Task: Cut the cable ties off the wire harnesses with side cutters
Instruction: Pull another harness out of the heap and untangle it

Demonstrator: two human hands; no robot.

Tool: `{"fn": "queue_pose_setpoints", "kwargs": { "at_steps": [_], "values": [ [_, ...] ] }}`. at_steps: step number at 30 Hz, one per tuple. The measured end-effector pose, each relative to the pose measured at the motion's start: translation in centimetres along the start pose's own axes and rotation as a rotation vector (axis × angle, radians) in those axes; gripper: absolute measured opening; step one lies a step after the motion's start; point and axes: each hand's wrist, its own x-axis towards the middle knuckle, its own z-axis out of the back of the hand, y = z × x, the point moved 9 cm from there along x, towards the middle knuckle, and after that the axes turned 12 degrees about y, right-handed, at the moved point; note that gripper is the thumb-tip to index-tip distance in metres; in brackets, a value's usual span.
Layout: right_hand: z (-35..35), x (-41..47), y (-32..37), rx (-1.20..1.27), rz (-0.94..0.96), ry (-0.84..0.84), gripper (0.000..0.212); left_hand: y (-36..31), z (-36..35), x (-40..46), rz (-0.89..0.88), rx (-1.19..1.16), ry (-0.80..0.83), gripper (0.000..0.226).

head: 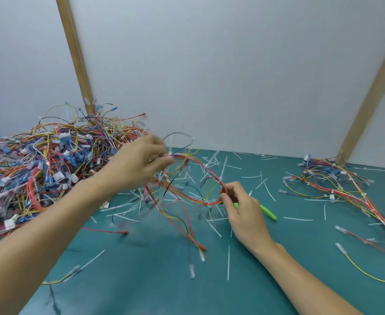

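Note:
A wire harness [200, 171] of red, yellow and black wires with white cable ties hangs in the air between my hands, blurred by motion. My left hand [139, 164] grips its upper end above the table. My right hand [241, 208] pinches the red loop at its lower right with thumb and fingers, and the green handle of the side cutters [267, 212] sticks out from under the palm. Whether that hand holds the cutters or they lie on the mat beneath it I cannot tell. Loose wire ends with white connectors dangle down toward the mat.
A big heap of tied harnesses [39, 160] fills the left of the green mat [141, 280]. Several loose harnesses [346, 192] lie at the right. Cut white tie pieces [227, 262] litter the middle. White wall panels with wooden strips [73, 48] stand behind.

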Motion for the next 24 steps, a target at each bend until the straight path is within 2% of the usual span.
{"fn": "queue_pose_setpoints", "kwargs": {
  "at_steps": [2,4,5,7,8,11,14,16,18,20,21,22,24],
  "values": [
    [0.5,0.1,-0.2,0.024,-0.014,-0.066,0.017,-3.8,-0.4,1.6,-0.108,-0.164,0.184,0.033],
    [1.8,-0.1,-1.0,0.064,-0.069,-0.188,0.02,-5.9,-1.7,3.3,-0.091,-0.1,0.331,0.036],
    [2.7,-0.3,-1.7,0.101,-0.11,-0.248,0.021,-6.2,-1.7,4.4,-0.051,0.027,0.3,0.037],
    [3.9,-0.6,-3.6,0.242,-0.201,-0.345,0.022,-6.7,-1.0,5.9,0.013,0.269,0.13,0.032],
    [4.5,-0.8,-4.4,0.329,-0.234,-0.397,0.024,-7.3,-1.5,6.2,-0.02,0.235,0.109,0.029],
    [7.4,-1.4,-6.3,0.603,-0.305,-0.617,0.023,-8.6,-2.8,6.5,-0.152,-0.142,0.079,0.023],
    [9.0,-1.6,-7.7,0.76,-0.403,-0.682,0.036,-7.0,-3.8,6.6,-0.107,-0.293,0.058,0.02],
    [9.7,-1.4,-8.3,0.78,-0.458,-0.675,0.045,-5.7,-5.1,6.2,-0.086,-0.479,0.122,0.03],
    [10.9,-1.7,-8.8,0.875,-0.496,-0.76,0.045,-3.9,-5.0,5.3,-0.065,-0.619,0.055,0.043],
    [12.6,-2.5,-9.5,1.005,-0.505,-0.879,0.042,-1.7,-4.8,4.2,0.018,-0.555,-0.072,0.041],
    [13.5,-3.0,-10.0,1.039,-0.5,-0.925,0.041,-0.7,-5.5,3.7,0.076,-0.434,-0.056,0.037],
    [14.5,-3.5,-10.4,1.043,-0.501,-0.962,0.04,0.0,-7.1,3.0,0.138,-0.272,0.049,0.036],
    [16.1,-4.7,-11.4,0.995,-0.538,-1.021,0.038,1.4,-11.5,1.0,0.238,0.04,0.378,0.045]
  ]
}}
